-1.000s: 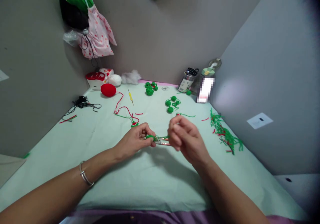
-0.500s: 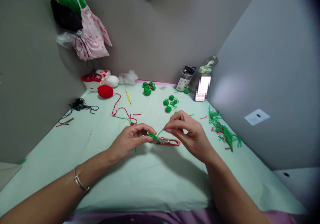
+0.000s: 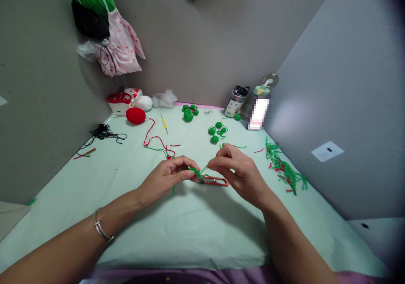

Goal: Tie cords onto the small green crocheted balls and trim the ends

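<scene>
A small green crocheted piece (image 3: 195,172) is pinched between the thumb and fingers of my left hand (image 3: 169,173). From it a green yarn strand (image 3: 204,169) runs up to my right hand (image 3: 238,170), whose thumb and forefinger are closed on it. Orange-handled thread snips (image 3: 217,181) lie on the table just under and between both hands. Behind my left hand is a small red and green piece (image 3: 169,157) with red yarn trailing from it.
A red yarn ball (image 3: 136,115), a yellow crochet hook (image 3: 164,124) and green balls (image 3: 214,139) lie farther back. Green yarn scraps (image 3: 286,170) are at the right, black yarn (image 3: 103,131) at the left. A pen holder (image 3: 234,102) stands near the wall.
The view has shifted slightly. The green piece is turned a little in my left hand, and a longer green strand now shows behind my right hand.
</scene>
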Demonstrator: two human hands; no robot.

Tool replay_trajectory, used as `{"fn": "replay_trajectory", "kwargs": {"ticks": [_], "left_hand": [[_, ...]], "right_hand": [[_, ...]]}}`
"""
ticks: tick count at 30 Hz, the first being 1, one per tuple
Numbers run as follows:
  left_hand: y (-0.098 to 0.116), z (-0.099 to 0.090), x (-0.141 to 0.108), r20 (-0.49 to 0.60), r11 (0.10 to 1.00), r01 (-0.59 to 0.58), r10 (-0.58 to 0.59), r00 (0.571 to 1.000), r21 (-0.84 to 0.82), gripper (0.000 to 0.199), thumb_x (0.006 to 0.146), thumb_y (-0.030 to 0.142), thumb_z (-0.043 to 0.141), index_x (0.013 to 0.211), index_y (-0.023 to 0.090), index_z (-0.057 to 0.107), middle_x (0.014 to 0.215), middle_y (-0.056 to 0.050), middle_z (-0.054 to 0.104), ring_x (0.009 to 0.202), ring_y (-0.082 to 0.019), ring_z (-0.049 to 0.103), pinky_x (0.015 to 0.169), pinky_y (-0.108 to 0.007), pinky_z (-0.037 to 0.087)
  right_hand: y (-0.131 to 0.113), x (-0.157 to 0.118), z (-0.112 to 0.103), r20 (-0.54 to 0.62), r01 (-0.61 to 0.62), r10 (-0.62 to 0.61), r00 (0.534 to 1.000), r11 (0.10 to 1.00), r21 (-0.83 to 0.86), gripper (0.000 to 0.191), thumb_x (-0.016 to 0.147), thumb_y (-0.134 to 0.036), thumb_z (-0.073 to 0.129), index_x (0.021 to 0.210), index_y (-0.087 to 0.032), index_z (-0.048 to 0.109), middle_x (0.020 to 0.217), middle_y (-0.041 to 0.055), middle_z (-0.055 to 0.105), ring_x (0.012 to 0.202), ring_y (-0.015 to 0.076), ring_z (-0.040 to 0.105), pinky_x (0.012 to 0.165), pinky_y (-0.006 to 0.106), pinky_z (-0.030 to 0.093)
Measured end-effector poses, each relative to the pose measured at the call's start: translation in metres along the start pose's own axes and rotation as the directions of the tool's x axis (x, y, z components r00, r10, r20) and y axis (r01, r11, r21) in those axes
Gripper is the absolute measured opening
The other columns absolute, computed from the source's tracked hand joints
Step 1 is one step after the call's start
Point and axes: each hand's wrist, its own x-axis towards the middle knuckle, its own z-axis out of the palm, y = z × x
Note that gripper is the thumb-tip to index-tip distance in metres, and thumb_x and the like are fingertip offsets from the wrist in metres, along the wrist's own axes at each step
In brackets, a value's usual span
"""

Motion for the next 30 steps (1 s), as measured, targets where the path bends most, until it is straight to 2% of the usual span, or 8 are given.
{"fn": "replay_trajectory", "kwargs": {"ticks": [6,12,19,22,26,30], "left_hand": [[0.001,0.001,-0.001,0.006,1.0,-0.009,0.009,1.0,0.016,0.016,0.09,0.029,0.06,0.099,0.018,0.066,0.095,-0.005,0.068,0.09,-0.018,0.063,0.089,-0.033,0.047],[0.001,0.001,-0.001,0.021,1.0,-0.005,0.005,1.0,0.007,0.015,0.09,0.03,0.061,0.097,0.018,0.066,0.094,-0.004,0.067,0.089,-0.016,0.062,0.087,-0.031,0.046],[0.0,0.004,0.0,-0.019,0.99,0.058,-0.061,0.998,-0.132,0.016,0.087,0.031,0.064,0.093,0.017,0.062,0.083,-0.002,0.066,0.081,-0.016,0.067,0.083,-0.032,0.05],[-0.003,0.005,0.001,-0.035,0.982,0.063,-0.07,0.997,-0.176,0.02,0.085,0.033,0.068,0.09,0.016,0.059,0.083,-0.002,0.068,0.08,-0.016,0.068,0.083,-0.033,0.052],[-0.011,0.005,0.002,-0.04,0.976,0.095,-0.105,0.994,-0.194,0.028,0.083,0.039,0.07,0.09,0.016,0.055,0.084,-0.004,0.071,0.081,-0.018,0.07,0.084,-0.034,0.051],[-0.015,0.004,0.003,-0.021,0.976,0.148,-0.153,0.988,-0.159,0.028,0.081,0.037,0.072,0.089,0.017,0.055,0.08,-0.004,0.073,0.081,-0.019,0.071,0.082,-0.034,0.05]], "right_hand": [[0.0,0.001,0.001,0.017,0.006,-0.006,1.0,1.0,-0.001,0.022,0.096,-0.015,0.049,0.093,-0.023,0.069,0.084,0.004,0.05,0.077,0.0155,0.051,0.064,0.029,0.041],[-0.004,0.003,0.007,0.027,0.02,-0.022,0.999,0.996,0.085,0.019,0.094,-0.013,0.053,0.093,-0.021,0.07,0.082,0.0036,0.052,0.075,0.014,0.052,0.064,0.027,0.043],[-0.004,0.002,0.022,-0.063,-0.068,0.079,0.995,0.984,0.164,0.014,0.091,-0.013,0.059,0.098,-0.021,0.067,0.082,0.0031,0.059,0.072,0.0127,0.055,0.064,0.025,0.046],[-0.007,0.001,0.03,-0.048,-0.03,0.04,0.998,0.981,0.193,0.017,0.094,-0.015,0.055,0.106,-0.022,0.065,0.088,0.0048,0.064,0.077,0.0135,0.06,0.066,0.025,0.049],[-0.007,-0.003,0.04,-0.073,0.112,-0.106,0.992,0.99,0.085,0.019,0.096,-0.017,0.053,0.11,-0.021,0.064,0.096,0.0083,0.067,0.085,0.0151,0.064,0.072,0.026,0.052],[-0.011,-0.005,0.041,-0.064,0.113,-0.118,0.991,0.991,-0.073,0.021,0.095,-0.013,0.05,0.098,-0.022,0.068,0.089,0.006,0.067,0.072,0.0124,0.061,0.062,0.024,0.048]]}}
